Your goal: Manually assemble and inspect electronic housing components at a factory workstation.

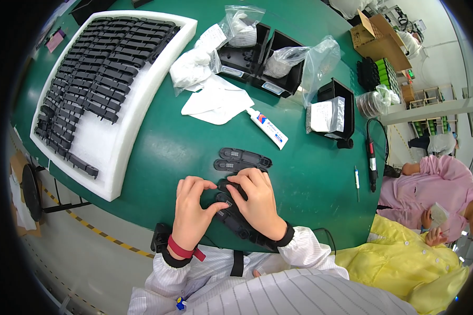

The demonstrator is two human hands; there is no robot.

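Observation:
Both my hands are close together at the near part of the green table. My right hand [255, 202] is closed, thumb and index finger pinched on a black plastic part [224, 185] that the hand mostly covers. My left hand [193, 206] has thumb and index finger apart in a C shape. Its index tip is beside that part's left end, and its thumb tip rests at a long black plastic housing [234, 219] lying slantwise below. Just beyond my hands lie two similar black housings [244, 155], side by side.
A white foam tray [157, 97] with rows of black parts stands left. Beyond my hands are a white tube [268, 129], a white cloth [215, 102] and black bins [284, 86] with plastic bags. A screwdriver [372, 163] lies right. Co-workers [404, 252] sit at the right.

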